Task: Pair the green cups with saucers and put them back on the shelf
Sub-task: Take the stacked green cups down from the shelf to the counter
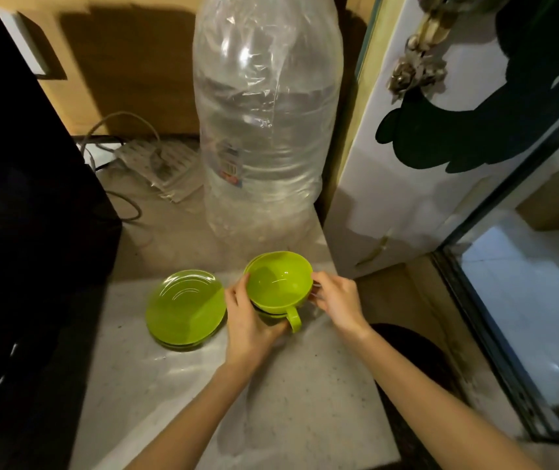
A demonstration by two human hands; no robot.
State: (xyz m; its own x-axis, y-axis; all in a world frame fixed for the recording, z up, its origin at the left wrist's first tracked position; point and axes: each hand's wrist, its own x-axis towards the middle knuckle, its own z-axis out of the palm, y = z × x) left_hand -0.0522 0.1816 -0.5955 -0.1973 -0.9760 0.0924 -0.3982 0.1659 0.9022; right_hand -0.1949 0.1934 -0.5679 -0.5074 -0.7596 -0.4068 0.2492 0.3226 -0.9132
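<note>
A green cup [276, 283] with its handle turned toward me sits nested on top of other green cups, whose rims show just under it. My left hand [249, 322] wraps the left side and underside of this stack. My right hand [335, 300] pinches the cup's right rim with its fingertips. To the left, a small stack of green saucers [185, 308] lies flat on the pale stone counter [291, 401]. How many cups are in the stack is hidden by my hands.
A large plastic-wrapped water bottle [266, 123] stands right behind the cups. A power strip with cables [159, 164] lies at the back left. A dark appliance [17, 215] walls the left side. A white cabinet side [407, 164] stands to the right.
</note>
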